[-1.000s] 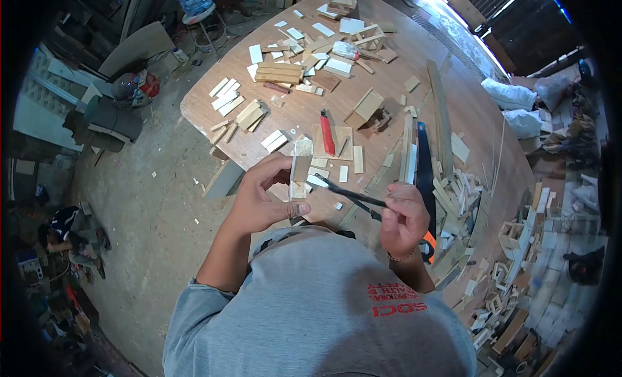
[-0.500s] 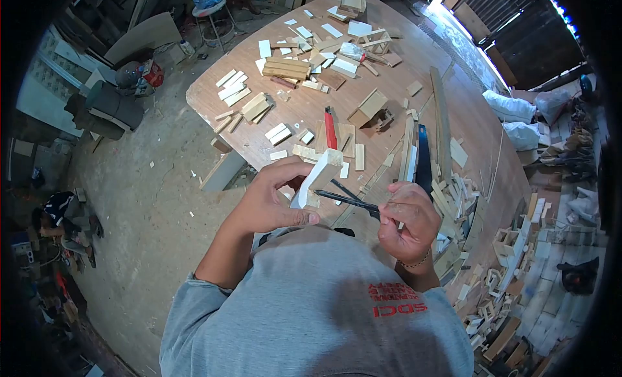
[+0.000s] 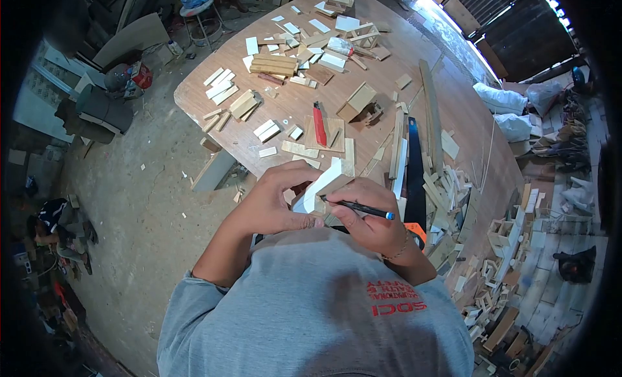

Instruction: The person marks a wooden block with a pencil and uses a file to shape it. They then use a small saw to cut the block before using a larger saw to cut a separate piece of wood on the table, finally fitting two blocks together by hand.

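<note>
My left hand (image 3: 285, 199) is closed around an angled wooden block (image 3: 334, 179) with a white face, held just above my shirt front at the table's near edge. In my right hand (image 3: 368, 215) is a dark pen (image 3: 366, 209) with a blue end, pinched between thumb and fingers. Its tip meets or nearly meets the side of the block; the exact contact is too small to tell. Beyond the hands, a red utility knife (image 3: 319, 125) lies on a square wooden board (image 3: 334, 132). To the right is a handsaw (image 3: 414, 173) with an orange handle.
Several wood offcuts (image 3: 275, 65) are strewn over the table (image 3: 214, 121). A small wooden box (image 3: 357, 102) stands past the knife, and long strips (image 3: 431, 118) lie at the right. Another person (image 3: 58, 225) is low on the floor at far left. A stool (image 3: 197, 11) stands behind.
My right hand has moved left and closer to the block, bringing the pen against or near its side. The block has turned slightly in my left hand, and the view has shifted a little.
</note>
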Tool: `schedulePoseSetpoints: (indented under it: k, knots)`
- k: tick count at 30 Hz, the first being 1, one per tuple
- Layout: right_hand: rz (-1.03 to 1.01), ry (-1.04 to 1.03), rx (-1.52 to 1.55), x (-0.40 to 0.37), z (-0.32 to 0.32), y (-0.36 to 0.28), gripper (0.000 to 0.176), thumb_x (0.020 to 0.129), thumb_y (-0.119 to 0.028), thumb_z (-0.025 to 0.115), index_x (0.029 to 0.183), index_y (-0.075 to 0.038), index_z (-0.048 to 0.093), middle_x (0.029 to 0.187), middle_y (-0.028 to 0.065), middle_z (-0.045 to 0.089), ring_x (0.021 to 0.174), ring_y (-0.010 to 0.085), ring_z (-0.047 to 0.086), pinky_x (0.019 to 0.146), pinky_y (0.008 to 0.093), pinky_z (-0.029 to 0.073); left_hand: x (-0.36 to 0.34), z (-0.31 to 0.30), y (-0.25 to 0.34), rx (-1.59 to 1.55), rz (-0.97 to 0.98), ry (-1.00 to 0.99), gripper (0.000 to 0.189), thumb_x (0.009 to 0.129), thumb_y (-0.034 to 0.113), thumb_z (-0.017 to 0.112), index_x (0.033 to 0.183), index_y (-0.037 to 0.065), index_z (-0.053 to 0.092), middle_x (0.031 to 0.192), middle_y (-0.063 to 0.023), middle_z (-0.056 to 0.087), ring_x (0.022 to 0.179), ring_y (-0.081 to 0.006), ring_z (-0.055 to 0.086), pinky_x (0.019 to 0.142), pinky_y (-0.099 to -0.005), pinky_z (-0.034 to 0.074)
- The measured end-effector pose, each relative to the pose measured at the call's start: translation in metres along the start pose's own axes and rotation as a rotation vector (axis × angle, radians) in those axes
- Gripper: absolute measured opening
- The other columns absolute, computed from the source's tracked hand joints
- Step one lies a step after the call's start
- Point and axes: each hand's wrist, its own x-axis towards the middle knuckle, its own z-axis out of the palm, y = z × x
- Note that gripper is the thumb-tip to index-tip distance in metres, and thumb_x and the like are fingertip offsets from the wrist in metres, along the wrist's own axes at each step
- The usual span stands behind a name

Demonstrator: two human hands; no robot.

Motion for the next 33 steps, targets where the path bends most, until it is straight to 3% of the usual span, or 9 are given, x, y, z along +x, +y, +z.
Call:
schedulePoseSetpoints:
  k: [5, 9, 12, 14, 18, 20, 28, 33]
  knots:
    - [-0.121, 0.130, 0.031, -0.008, 0.006, 0.012, 0.016, 0.079, -0.007, 0.071, 0.092, -0.001, 0.064, 0.080, 0.0110, 0.064, 0.071, 0.0272, 0.062, 0.062, 0.0331, 0.047, 0.002, -0.002, -0.005, -0.139, -0.067, -0.104, 0.066, 0.055, 0.027, 0.088, 0.111, 0.001, 0.064, 0.089, -0.0032, 0.057, 0.081, -0.0139, 0.053, 0.072, -0.0272, 0.043]
    - [-0.149, 0.088, -0.008, -0.007, -0.001, 0.009, 0.021, 0.076, -0.009, 0.074, 0.093, -0.003, 0.065, 0.082, 0.0092, 0.064, 0.072, 0.0259, 0.062, 0.065, 0.0337, 0.047, 0.004, -0.005, -0.007, -0.254, -0.126, -0.192, 0.064, 0.057, 0.025, 0.087, 0.111, 0.002, 0.064, 0.092, -0.0022, 0.059, 0.083, -0.0112, 0.053, 0.071, -0.0252, 0.043]
    - [-0.177, -0.006, -0.188, -0.006, -0.012, -0.001, 0.021, 0.072, -0.013, 0.077, 0.091, -0.007, 0.068, 0.087, 0.0066, 0.065, 0.084, 0.0242, 0.060, 0.075, 0.0344, 0.046, 0.006, -0.008, -0.006, -0.347, -0.155, -0.266, 0.063, 0.057, 0.023, 0.086, 0.112, 0.002, 0.064, 0.093, -0.0020, 0.061, 0.081, -0.0095, 0.053, 0.069, -0.0240, 0.043]
    - [-0.295, 0.111, -0.345, -0.005, -0.014, -0.008, 0.021, 0.068, -0.015, 0.079, 0.088, -0.013, 0.071, 0.092, 0.0024, 0.066, 0.096, 0.0234, 0.056, 0.088, 0.0385, 0.042, 0.007, -0.012, -0.006, -0.411, -0.169, -0.308, 0.064, 0.057, 0.022, 0.087, 0.113, 0.001, 0.064, 0.095, -0.0022, 0.062, 0.081, -0.0093, 0.053, 0.068, -0.0237, 0.043]
    - [-0.365, 0.055, -0.346, 0.002, -0.025, -0.014, 0.020, 0.067, -0.017, 0.080, 0.086, -0.015, 0.073, 0.094, -0.0005, 0.067, 0.105, 0.0243, 0.054, 0.097, 0.0446, 0.037, 0.012, -0.017, -0.009, -0.412, -0.139, -0.438, 0.064, 0.057, 0.020, 0.087, 0.114, 0.001, 0.064, 0.097, -0.0030, 0.064, 0.079, -0.0088, 0.053, 0.067, -0.0226, 0.042]
    - [-0.296, -0.115, -0.316, 0.006, -0.028, -0.012, 0.022, 0.067, -0.017, 0.080, 0.088, -0.016, 0.073, 0.094, -0.0016, 0.068, 0.105, 0.0244, 0.056, 0.101, 0.0497, 0.034, 0.015, -0.018, -0.009, -0.399, -0.116, -0.466, 0.063, 0.057, 0.019, 0.086, 0.113, 0.001, 0.065, 0.096, -0.0033, 0.065, 0.078, -0.0089, 0.053, 0.066, -0.0223, 0.042]
    - [-0.266, -0.179, -0.216, 0.009, -0.022, -0.004, 0.020, 0.070, -0.014, 0.078, 0.088, -0.014, 0.072, 0.095, -0.0008, 0.070, 0.100, 0.0240, 0.060, 0.101, 0.0489, 0.035, 0.018, -0.024, 0.002, -0.148, 0.002, -0.502, 0.061, 0.058, 0.023, 0.084, 0.113, 0.004, 0.066, 0.091, -0.0047, 0.066, 0.070, -0.0114, 0.055, 0.059, -0.0254, 0.043]
    - [-0.318, -0.180, -0.256, 0.011, -0.018, 0.000, 0.022, 0.069, -0.012, 0.078, 0.090, -0.015, 0.072, 0.096, -0.0008, 0.070, 0.100, 0.0248, 0.059, 0.097, 0.0494, 0.038, 0.016, -0.026, 0.003, -0.154, -0.077, -0.464, 0.060, 0.057, 0.026, 0.085, 0.109, 0.003, 0.067, 0.090, -0.0060, 0.065, 0.072, -0.0138, 0.058, 0.060, -0.0258, 0.044]
